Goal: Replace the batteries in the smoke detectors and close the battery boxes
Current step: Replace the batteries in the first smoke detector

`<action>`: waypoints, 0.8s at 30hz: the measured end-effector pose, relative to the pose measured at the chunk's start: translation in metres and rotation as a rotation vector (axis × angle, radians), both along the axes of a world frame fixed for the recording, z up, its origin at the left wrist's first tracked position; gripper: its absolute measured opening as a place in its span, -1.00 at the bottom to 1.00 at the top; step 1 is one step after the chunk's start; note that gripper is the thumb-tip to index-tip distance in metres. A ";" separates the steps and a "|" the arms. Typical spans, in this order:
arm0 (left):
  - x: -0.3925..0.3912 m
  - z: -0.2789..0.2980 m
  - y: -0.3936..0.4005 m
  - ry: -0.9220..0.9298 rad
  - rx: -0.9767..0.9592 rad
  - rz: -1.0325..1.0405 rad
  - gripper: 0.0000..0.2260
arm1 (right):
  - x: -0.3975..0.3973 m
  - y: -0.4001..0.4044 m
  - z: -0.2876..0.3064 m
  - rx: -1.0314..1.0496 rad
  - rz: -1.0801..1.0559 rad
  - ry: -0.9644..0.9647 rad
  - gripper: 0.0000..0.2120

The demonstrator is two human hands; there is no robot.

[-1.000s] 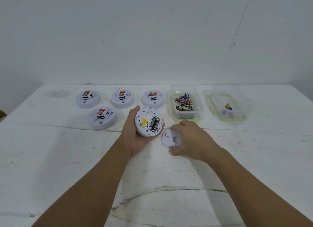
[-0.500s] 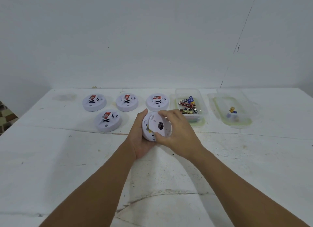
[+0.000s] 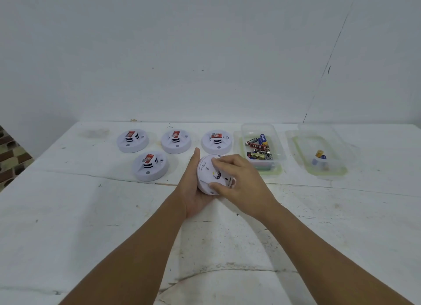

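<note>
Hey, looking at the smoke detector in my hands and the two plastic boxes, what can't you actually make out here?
All from the head view:
- Held detector: the right hand covers its back, so whether the cover is seated is hidden.
- Left hand: its fingers lie behind the detector.
- Battery box: most labels are too small to read.
- Far-right container: its contents are small and blurred.

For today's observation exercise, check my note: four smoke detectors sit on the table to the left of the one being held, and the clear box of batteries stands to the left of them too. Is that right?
One detail is wrong. The head view shows the clear box of batteries to the right of the held detector, not the left. The four smoke detectors do sit on the table to its left.
</note>
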State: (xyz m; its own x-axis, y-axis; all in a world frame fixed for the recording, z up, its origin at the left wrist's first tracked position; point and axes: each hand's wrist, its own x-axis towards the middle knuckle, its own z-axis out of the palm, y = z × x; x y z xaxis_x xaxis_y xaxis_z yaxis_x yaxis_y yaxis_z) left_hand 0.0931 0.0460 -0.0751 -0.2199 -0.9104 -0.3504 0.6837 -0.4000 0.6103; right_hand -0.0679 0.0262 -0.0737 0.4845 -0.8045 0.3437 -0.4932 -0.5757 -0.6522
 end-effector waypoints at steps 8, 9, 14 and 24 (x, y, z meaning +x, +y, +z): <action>0.000 -0.002 -0.003 0.009 0.016 0.001 -0.37 | 0.002 -0.004 0.003 0.083 -0.014 -0.082 -0.43; 0.000 -0.001 -0.003 0.008 0.019 0.004 -0.39 | 0.001 -0.005 0.005 0.097 -0.017 -0.086 -0.43; -0.001 0.000 -0.002 -0.028 0.022 0.017 -0.41 | -0.001 -0.004 0.003 0.126 -0.066 -0.117 -0.42; -0.003 0.001 -0.002 -0.114 0.021 0.029 -0.43 | -0.002 0.000 0.006 0.076 -0.090 -0.058 -0.42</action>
